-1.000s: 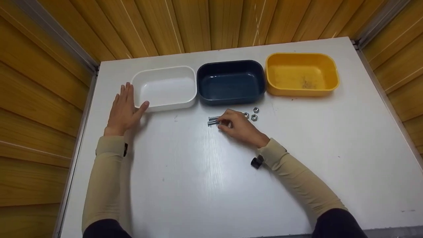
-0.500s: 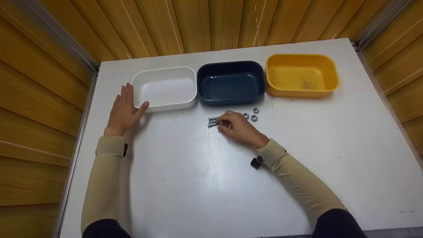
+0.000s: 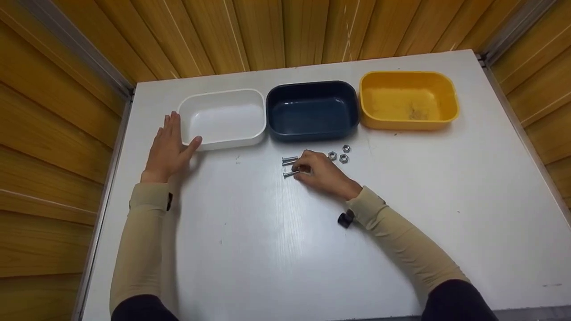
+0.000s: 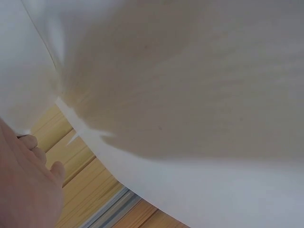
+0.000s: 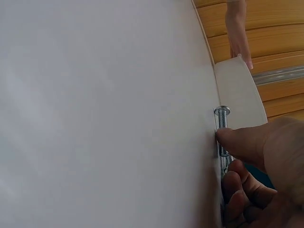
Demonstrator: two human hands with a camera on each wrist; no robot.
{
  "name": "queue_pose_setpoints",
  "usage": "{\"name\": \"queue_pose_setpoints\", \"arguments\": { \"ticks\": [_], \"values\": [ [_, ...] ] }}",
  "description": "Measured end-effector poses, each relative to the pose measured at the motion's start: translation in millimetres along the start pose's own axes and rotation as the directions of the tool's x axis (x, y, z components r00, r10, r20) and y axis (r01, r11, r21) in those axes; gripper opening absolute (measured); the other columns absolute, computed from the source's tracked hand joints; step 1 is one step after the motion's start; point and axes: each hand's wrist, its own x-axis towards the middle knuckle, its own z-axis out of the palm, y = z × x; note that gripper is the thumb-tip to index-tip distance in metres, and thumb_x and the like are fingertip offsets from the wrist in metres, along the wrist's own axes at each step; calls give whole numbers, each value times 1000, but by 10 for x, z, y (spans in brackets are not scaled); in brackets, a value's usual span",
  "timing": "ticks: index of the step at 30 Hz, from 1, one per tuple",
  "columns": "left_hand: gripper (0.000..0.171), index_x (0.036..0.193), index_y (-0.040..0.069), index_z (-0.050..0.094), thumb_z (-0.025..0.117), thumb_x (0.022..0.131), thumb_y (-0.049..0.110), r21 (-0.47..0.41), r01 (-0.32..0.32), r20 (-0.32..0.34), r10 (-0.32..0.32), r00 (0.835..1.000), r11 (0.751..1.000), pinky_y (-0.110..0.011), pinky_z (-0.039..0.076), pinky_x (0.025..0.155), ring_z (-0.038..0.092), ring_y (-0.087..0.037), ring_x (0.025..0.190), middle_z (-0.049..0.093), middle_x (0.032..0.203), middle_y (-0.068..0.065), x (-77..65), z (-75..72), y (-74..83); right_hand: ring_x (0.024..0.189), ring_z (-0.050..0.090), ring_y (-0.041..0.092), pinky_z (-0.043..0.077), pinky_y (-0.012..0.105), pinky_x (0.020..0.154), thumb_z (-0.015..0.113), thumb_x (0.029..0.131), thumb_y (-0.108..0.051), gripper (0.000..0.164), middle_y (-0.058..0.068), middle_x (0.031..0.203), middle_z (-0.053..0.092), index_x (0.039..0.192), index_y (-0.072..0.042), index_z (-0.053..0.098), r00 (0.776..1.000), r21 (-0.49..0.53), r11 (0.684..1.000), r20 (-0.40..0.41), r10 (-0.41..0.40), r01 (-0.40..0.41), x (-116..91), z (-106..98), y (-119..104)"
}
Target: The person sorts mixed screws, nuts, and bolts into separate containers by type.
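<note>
In the head view my right hand [image 3: 328, 176] pinches a silver bolt [image 3: 290, 174] between thumb and fingertips, low over the white tabletop. The right wrist view shows the thumb against the shank of this bolt [image 5: 222, 114], its round head sticking out. Just behind it lie other bolts [image 3: 289, 159], partly hidden by the fingers. Three hex nuts [image 3: 344, 158] sit beyond the knuckles, to the right. My left hand [image 3: 164, 154] rests against the left end of a white bin [image 3: 229, 143], fingers straight, thumb at its front rim.
A dark blue bin [image 3: 312, 136] stands beside the white one, and a yellow bin [image 3: 406, 125] is to its right with dark smudges inside. Yellow wood-plank walls [image 3: 263, 35] enclose the back and sides of the white table [image 3: 250, 249].
One bolt has come away from the other bolts, drawn slightly toward the person by the right hand's fingers. The left hand and the bins stay in place.
</note>
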Motion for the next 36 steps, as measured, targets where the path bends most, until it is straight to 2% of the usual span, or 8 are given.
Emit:
{"name": "queue_pose_setpoints", "arguments": {
  "ticks": [6,17,26,36],
  "values": [
    [112,171,4,0,42,100,79,-16,6,1,-6,1000,1000,-57,3,135,-2,-35,168,1,180,-17,-4,8,2,86,57,16,45,30,80,84,93,-18,14,1,89,67,106,-14,86,1000,18,1000,-6,-21,21,-11,37,22],
    [112,171,2,4,42,100,79,-8,-7,-27,7,1000,1000,-54,4,136,1,-35,168,3,180,-17,12,27,-32,86,59,13,46,25,79,85,92,-13,7,1,88,69,99,-12,87,998,99,993,-45,-53,57,-17,52,73],
    [110,171,1,4,38,101,79,47,-19,-31,20,999,999,-54,5,135,2,-37,168,3,180,-18,14,28,-36,86,57,12,45,25,79,84,93,-14,7,0,89,68,99,-14,87,997,141,988,-35,-62,66,-17,2,22],
    [108,170,-1,4,35,103,77,104,-28,-5,28,1000,994,-54,8,135,5,-39,167,5,179,-21,95,9,54,85,58,15,45,25,78,81,96,-11,8,4,93,69,102,-10,86,996,128,988,-37,-86,90,71,-127,-126]
  ]
}}
